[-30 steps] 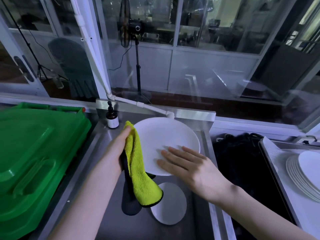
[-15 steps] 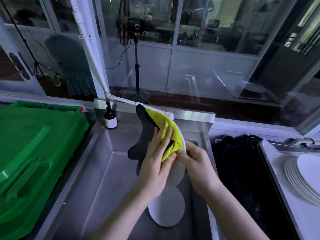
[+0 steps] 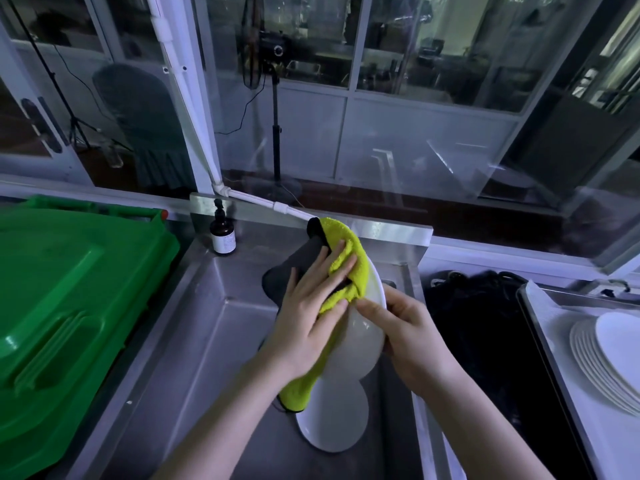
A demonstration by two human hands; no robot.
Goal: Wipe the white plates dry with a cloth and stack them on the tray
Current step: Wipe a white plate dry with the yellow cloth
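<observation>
Over the steel sink I hold a white plate [image 3: 363,337] tilted up on its edge. My right hand [image 3: 405,334] grips its right rim, thumb on the near face. My left hand [image 3: 308,313] presses a yellow-green and dark grey cloth [image 3: 349,268] against the plate's left face with fingers spread. The cloth drapes over the plate's top and hangs below my left wrist. A second white plate [image 3: 332,420] lies in the sink under my hands. A stack of several white plates [image 3: 602,362] sits on the tray [image 3: 554,327] at the right edge.
A green plastic bin lid [image 3: 69,306] fills the left side. A brown pump bottle [image 3: 223,233] stands at the sink's back left corner. A dark black mass [image 3: 478,327] lies between sink and tray. A white pipe [image 3: 263,202] runs along the sink's back edge.
The plate went from lying flat to standing on edge. My right hand moved from resting flat on it to gripping its rim. My left hand brought the cloth up onto the plate's face.
</observation>
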